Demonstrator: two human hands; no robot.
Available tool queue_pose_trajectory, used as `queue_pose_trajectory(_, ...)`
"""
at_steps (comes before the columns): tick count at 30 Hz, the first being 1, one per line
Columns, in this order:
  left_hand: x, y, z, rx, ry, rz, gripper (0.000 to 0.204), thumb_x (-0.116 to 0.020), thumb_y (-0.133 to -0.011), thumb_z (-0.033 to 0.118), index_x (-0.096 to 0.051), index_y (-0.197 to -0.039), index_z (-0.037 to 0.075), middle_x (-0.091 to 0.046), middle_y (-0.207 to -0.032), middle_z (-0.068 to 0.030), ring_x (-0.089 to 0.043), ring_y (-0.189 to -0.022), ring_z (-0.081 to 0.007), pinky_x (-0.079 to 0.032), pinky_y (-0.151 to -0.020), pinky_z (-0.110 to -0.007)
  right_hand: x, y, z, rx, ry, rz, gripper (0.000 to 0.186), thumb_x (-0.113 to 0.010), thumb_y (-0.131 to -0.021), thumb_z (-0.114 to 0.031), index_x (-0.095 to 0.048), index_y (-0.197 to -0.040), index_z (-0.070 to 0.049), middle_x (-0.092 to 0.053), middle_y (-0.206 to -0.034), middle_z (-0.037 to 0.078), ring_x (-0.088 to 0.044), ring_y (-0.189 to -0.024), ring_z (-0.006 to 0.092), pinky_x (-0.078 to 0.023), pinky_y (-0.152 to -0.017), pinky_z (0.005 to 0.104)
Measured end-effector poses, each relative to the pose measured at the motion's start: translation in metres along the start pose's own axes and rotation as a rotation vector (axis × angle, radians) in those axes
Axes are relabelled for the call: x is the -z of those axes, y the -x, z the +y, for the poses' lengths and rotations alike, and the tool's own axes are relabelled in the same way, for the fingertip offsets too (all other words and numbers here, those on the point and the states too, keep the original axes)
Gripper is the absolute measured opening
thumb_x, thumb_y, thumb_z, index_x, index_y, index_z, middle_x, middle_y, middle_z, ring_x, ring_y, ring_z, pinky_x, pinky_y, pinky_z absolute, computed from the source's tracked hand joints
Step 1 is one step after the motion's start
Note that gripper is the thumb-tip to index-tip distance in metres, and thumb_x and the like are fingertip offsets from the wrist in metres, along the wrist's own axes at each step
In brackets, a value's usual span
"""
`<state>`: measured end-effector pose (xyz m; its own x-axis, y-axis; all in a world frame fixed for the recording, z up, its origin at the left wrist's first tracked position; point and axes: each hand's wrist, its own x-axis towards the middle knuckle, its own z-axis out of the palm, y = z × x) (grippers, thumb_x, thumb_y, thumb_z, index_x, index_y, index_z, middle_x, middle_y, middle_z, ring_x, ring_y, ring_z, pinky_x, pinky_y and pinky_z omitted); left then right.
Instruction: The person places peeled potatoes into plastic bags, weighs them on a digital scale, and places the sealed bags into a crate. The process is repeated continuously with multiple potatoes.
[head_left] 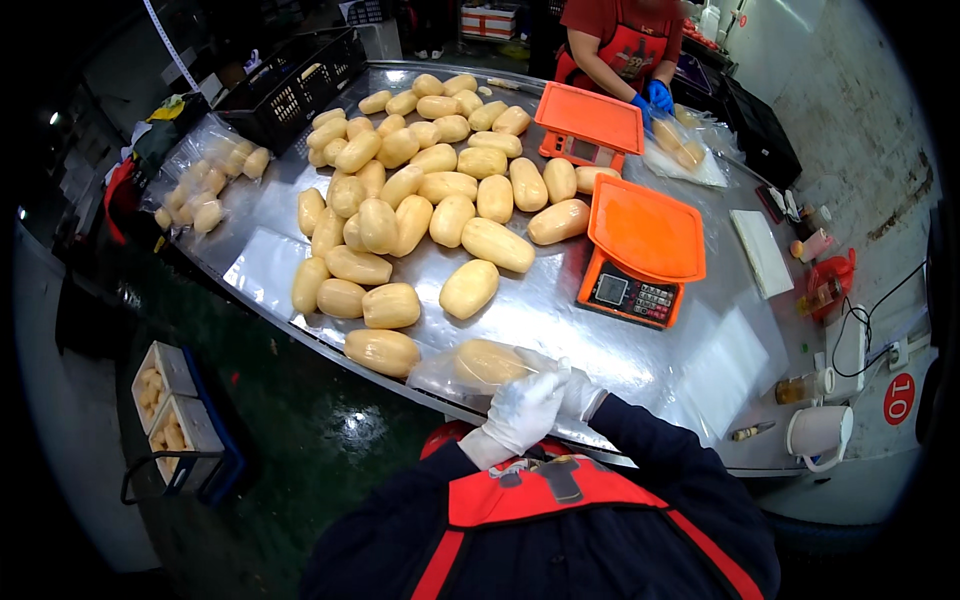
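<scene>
A clear plastic bag (430,373) lies at the near edge of the table with one pale yellow, oblong peeled vegetable (488,362) inside it. My left hand (522,406), in a white glove, is closed at the bag's right end. Pressed close beside it, my right hand (580,392), also white-gloved, has its fingers bent in at the same end; the exact grip is partly hidden. Just left of the bag sits a loose vegetable (382,353) of the same kind. Many more, such as this one (469,290), are spread over the steel table (540,320).
Two orange scales (646,232) (590,118) stand right of the pile. Flat clear bags (722,370) lie at the right, others (268,262) at the left. A filled bag (210,180) and black crate (290,88) are far left. Across the table, a blue-gloved co-worker (640,60) handles a bag.
</scene>
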<state>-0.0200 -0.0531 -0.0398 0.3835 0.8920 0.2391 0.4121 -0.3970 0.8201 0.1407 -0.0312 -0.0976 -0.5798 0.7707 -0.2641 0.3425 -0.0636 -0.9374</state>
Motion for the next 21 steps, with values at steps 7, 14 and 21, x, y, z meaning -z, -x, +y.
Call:
queue_pose_trajectory(7, 0.023, -0.002, -0.012, -0.028, 0.106, 0.068, 0.026, -0.065, -0.093, 0.008, -0.072, -0.118, 0.005, -0.073, -0.098, -0.0196, -0.071, -0.090, -0.0361, -0.056, -0.077, -0.042, -0.001, -0.015, -0.028, -0.004, 0.413, -0.026, 0.037, -0.052, -0.103, -0.032, -0.060, -0.130, -0.008, -0.068, -0.122, 0.014, -0.066, -0.111, 0.0249, -0.052, -0.093, 0.0384)
queue_pose_trajectory(14, 0.011, -0.003, -0.018, 0.118, 0.172, -0.067, 0.025, -0.065, -0.094, 0.009, -0.072, -0.118, 0.006, -0.074, -0.102, -0.0191, -0.074, -0.093, -0.0313, -0.057, -0.080, -0.038, -0.017, -0.016, 0.046, 0.032, 0.404, 0.012, 0.034, -0.055, -0.100, -0.027, -0.062, -0.129, -0.013, -0.068, -0.121, 0.013, -0.065, -0.110, 0.0277, -0.051, -0.097, 0.0383)
queue_pose_trajectory(21, 0.034, -0.011, -0.015, 0.131, 0.283, -0.073, 0.025, -0.066, -0.093, 0.009, -0.072, -0.117, 0.008, -0.074, -0.100, -0.0187, -0.074, -0.091, -0.0318, -0.057, -0.077, -0.039, -0.019, -0.025, -0.013, 0.048, 0.029, 0.207, 0.035, -0.061, -0.097, -0.018, -0.062, -0.131, -0.012, -0.067, -0.119, 0.014, -0.064, -0.108, 0.0286, -0.050, -0.099, 0.0400)
